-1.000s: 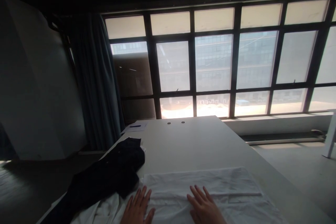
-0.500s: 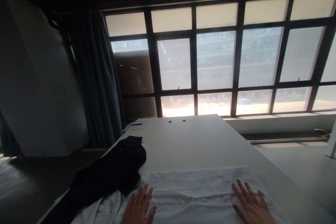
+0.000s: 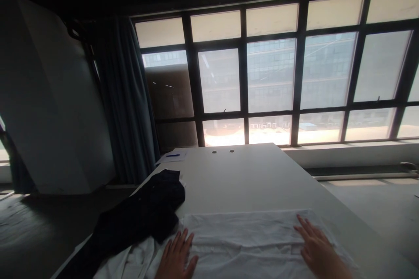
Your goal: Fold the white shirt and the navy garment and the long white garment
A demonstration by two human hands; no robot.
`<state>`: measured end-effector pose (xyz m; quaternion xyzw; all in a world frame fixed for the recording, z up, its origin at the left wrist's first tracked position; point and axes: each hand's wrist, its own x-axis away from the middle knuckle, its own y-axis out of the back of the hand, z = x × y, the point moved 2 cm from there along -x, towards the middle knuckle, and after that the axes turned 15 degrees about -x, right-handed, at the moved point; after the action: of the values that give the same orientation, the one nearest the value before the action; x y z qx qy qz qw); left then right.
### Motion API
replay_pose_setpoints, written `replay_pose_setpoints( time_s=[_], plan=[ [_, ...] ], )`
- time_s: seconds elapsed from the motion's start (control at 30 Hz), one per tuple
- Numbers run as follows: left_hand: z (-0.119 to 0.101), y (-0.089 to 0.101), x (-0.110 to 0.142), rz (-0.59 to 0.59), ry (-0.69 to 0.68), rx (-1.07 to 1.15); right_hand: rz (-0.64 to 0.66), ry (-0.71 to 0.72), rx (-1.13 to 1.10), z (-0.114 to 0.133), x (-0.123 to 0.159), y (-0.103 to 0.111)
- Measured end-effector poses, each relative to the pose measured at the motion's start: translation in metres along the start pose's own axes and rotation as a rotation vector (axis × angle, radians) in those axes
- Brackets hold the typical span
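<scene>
A white cloth garment lies spread on the near part of the table, with creases running across it. My left hand rests flat on its left side, fingers stretched out and slightly apart. Near the far right corner of the cloth, my right hand lies with its fingers extended on the fabric. Neither hand grips anything. Just left of my left hand is a dark garment, heaped over bunched white fabric. The lower edge of the white garment runs out of view.
The white table stretches away toward large windows. At its far left lie paper sheets with a blue pen on top. Two round holes are set near the far edge. A dark curtain hangs at left.
My right hand has slid rightward across the white cloth from its middle, then a little farther away toward the far right corner. My left hand has stayed in place on the cloth.
</scene>
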<state>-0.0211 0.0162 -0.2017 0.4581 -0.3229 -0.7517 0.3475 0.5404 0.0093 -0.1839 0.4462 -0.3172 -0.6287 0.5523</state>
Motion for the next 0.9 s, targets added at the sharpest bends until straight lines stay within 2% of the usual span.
replay_pose_setpoints(
  time_s=[0.13, 0.2, 0.27, 0.37, 0.43, 0.5, 0.7, 0.8, 0.9],
  plan=[
    [0.001, 0.003, 0.0, 0.033, 0.012, 0.033, 0.31, 0.211, -0.183, 0.112, -0.015, -0.002],
    [0.001, 0.004, -0.001, 0.047, 0.013, 0.037, 0.459, 0.294, -0.237, 0.154, -0.018, -0.003],
    [0.002, 0.005, -0.001, 0.052, 0.008, 0.036, 0.514, 0.334, -0.279, 0.18, -0.021, -0.003],
    [0.002, 0.005, -0.001, 0.042, 0.005, 0.034, 0.524, 0.355, -0.342, 0.188, -0.026, -0.01],
    [0.002, 0.005, -0.001, 0.039, 0.007, 0.029, 0.516, 0.355, -0.359, 0.174, -0.032, -0.018],
    [0.002, 0.005, -0.001, 0.042, 0.008, 0.028, 0.481, 0.341, -0.345, 0.146, -0.039, -0.024],
    [0.0, 0.008, 0.0, 0.054, 0.015, 0.046, 0.308, 0.246, -0.223, 0.028, -0.055, -0.019],
    [-0.001, 0.009, -0.001, 0.06, 0.023, 0.063, 0.228, 0.147, -0.147, -0.03, -0.056, -0.012],
    [-0.002, 0.01, -0.002, 0.088, 0.032, 0.078, 0.134, 0.041, -0.09, -0.077, -0.054, -0.009]
  ],
)
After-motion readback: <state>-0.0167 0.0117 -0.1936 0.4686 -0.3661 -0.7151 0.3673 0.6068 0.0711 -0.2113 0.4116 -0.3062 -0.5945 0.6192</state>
